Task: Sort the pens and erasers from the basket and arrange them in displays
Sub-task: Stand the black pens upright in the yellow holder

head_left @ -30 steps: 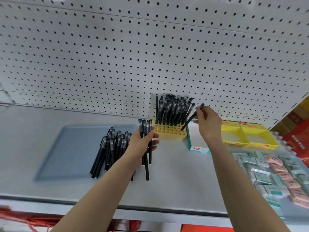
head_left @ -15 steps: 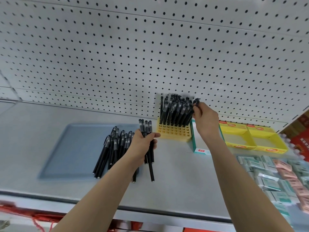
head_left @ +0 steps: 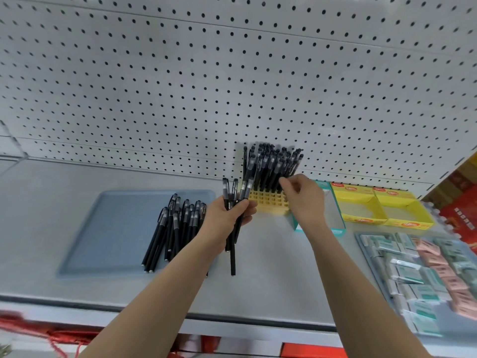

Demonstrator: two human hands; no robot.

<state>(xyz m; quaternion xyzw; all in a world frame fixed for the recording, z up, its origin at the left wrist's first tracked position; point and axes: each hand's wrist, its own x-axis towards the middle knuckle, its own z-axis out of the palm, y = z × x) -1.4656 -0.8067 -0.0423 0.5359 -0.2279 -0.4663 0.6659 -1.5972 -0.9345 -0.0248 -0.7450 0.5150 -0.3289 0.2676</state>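
The left hand grips a bundle of black pens just left of the yellow grid holder at the far side of the shelf. The right hand curls at the standing pens; whether it pinches one I cannot tell. A careless nudge could topple the crowded holder.

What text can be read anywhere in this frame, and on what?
Nothing reads legibly.
White print on the held pens: blurred.
Red labels on the yellow display boxes: too small.
Label on the teal box: blurred.
Wrappers on the erasers: blurred.
Print on the red carton: blurred.
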